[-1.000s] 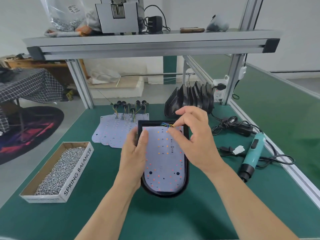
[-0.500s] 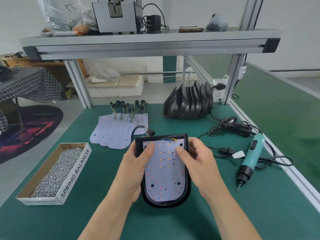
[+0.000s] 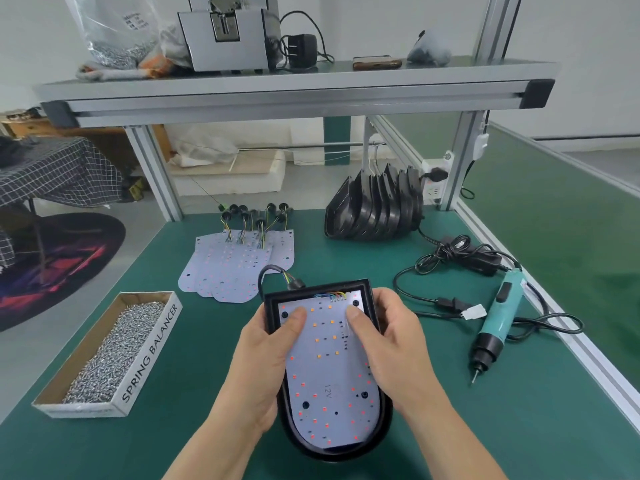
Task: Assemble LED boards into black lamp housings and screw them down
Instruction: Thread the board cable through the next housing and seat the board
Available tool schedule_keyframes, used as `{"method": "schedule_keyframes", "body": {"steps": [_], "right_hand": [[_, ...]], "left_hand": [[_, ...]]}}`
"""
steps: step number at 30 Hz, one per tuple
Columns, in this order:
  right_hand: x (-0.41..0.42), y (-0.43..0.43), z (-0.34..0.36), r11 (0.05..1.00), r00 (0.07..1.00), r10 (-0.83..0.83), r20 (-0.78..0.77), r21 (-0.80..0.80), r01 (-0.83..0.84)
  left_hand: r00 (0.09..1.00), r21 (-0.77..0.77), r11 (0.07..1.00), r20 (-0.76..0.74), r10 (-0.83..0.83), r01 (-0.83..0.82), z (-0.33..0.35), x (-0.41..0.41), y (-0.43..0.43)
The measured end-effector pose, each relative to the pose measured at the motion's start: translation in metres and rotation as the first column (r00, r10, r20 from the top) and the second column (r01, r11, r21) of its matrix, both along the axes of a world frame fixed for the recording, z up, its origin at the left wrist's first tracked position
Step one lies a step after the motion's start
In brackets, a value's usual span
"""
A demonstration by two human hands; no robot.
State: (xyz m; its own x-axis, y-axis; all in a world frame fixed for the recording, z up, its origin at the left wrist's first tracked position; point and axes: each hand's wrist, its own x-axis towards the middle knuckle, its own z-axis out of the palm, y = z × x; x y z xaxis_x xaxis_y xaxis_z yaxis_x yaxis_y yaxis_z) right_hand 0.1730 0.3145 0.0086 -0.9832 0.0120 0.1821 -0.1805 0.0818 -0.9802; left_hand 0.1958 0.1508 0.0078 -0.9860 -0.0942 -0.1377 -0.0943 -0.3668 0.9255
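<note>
LED board is sitting in housing, left hand and right hand gripping it; screwdriver lying right, screw box left.

Green bench carries screw box, LED boards, housings, screwdriver.

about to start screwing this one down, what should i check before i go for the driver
1. LED board inside the housing rim: ok.
2. Board flush all round: cannot tell.
3. Screw holes in the board uncovered: ok, dark and empty.
4. Electric screwdriver lying free at right: ok.
5. Box of screws at left stocked: ok.
6. A grip free: not ok; left grip and right grip both hold the housing, thumbs on the board.
</note>
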Motion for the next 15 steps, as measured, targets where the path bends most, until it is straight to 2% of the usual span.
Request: {"method": "schedule_keyframes", "body": {"steps": [4,6,8,10,11,12,14,15], "right_hand": [[0.002,-0.001,0.005,0.999,0.999,0.043,-0.012,0.014,-0.043],[-0.002,0.006,0.007,0.98,0.98,0.198,-0.004,-0.026,-0.198],[-0.01,0.016,0.005,0.914,0.933,0.359,0.028,-0.212,-0.345],[-0.017,0.024,0.001,0.846,0.914,0.403,0.04,-0.397,-0.356],[-0.02,0.024,-0.003,0.834,0.908,0.418,0.031,-0.408,-0.371],[-0.021,0.021,-0.007,0.837,0.888,0.459,0.021,-0.346,-0.424],[-0.019,0.008,-0.012,0.793,0.806,0.591,0.021,-0.199,-0.576],[-0.02,0.001,-0.013,0.755,0.764,0.644,0.041,-0.195,-0.626]], "left_hand": [[0.999,0.049,0.998,0.021,0.038,-0.038,-0.001,0.002,-0.001],[1.0,0.024,0.999,0.003,0.029,-0.029,0.002,0.002,-0.006],[1.0,0.004,1.0,-0.022,-0.01,0.01,0.007,0.001,-0.011],[0.997,0.003,0.999,-0.051,-0.052,0.052,0.01,0.0,-0.013],[0.995,0.004,0.997,-0.068,-0.072,0.072,0.011,0.0,-0.012],[0.991,0.002,0.995,-0.089,-0.096,0.097,0.013,0.0,-0.01],[0.974,-0.033,0.984,-0.143,-0.176,0.173,0.015,0.002,-0.005],[0.959,-0.061,0.975,-0.173,-0.223,0.215,0.016,0.003,-0.003]]}}
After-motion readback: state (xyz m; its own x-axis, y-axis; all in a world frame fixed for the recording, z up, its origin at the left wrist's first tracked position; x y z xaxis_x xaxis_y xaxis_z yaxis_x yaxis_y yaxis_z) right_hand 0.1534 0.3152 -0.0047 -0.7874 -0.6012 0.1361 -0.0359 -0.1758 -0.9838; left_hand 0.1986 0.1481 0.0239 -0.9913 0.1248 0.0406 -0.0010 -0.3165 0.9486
